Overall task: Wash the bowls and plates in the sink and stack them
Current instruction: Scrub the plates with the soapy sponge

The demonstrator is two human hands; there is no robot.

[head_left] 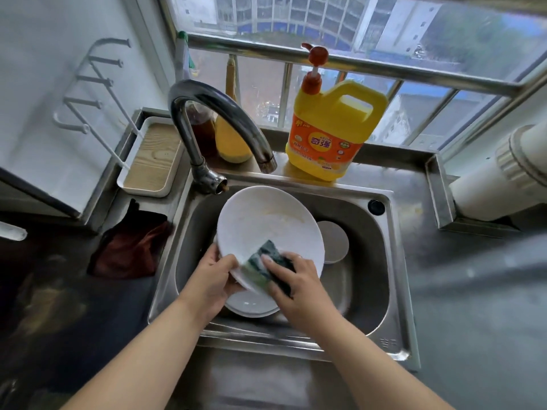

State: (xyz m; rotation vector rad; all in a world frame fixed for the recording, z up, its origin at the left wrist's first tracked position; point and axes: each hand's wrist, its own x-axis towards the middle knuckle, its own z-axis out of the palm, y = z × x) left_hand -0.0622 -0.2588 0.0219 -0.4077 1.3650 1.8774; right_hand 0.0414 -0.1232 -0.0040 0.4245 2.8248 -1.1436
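Near the lower centre of the frame, a dark green sponge (270, 269) was pinched by the right hand (299, 284), with the fingers laid over its top and the sponge pressed against the near rim of a white plate (266, 226). That plate was gripped at its lower left edge by the left hand (214, 281), thumb curled over the rim, and was held tilted above the steel sink (393, 261). A faint yellowish smear was seen on its upper face. Beneath it, at the near side of the basin, a second white dish (251, 304) was partly covered by the plate and both hands. Just right of the plate, a round grey disc (336, 242) lay in the basin. Above the plate, a curved chrome faucet (207, 113) was arched over the sink. At the upper centre, a yellow detergent jug (331, 131) with an orange pump stood on the ledge by the window. At the left, a dark red cloth (130, 250) lay on the counter, and a white tray (151, 156) was seen behind it.
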